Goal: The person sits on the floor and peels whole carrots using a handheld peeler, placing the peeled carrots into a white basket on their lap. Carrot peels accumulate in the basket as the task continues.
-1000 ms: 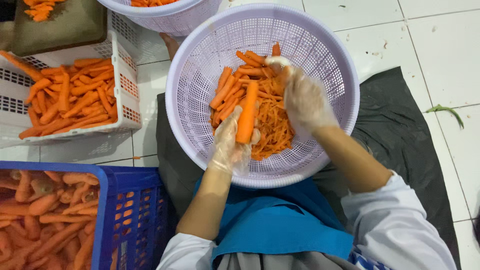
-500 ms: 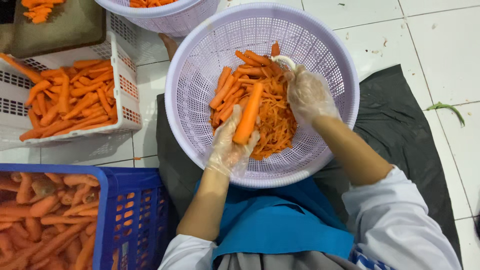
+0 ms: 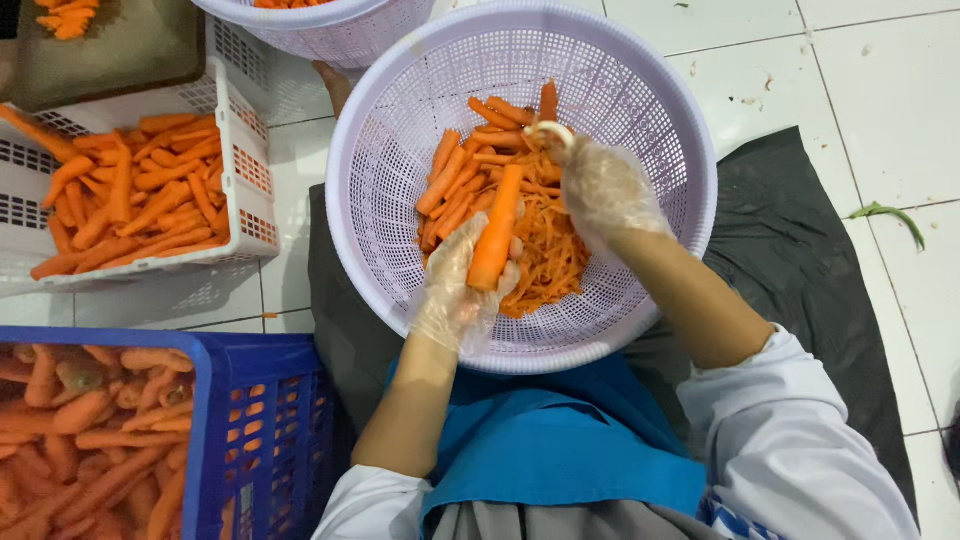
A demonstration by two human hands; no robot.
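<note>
Your left hand point(image 3: 458, 285), in a thin clear glove, lies palm up with its fingers point(image 3: 510, 272) curled closed around what it holds, the bare forearm running back toward your body with the sleeve pushed up near the elbow. Your right hand point(image 3: 605, 185), gloved the same way, sits farther forward and higher, knuckles up, fingers pinched shut at the tip. That forearm angles down to your right, its pale sleeve bunched at the elbow.

Clear plastic gloves on both hands, pale rolled sleeves, blue apron point(image 3: 560, 440).
</note>
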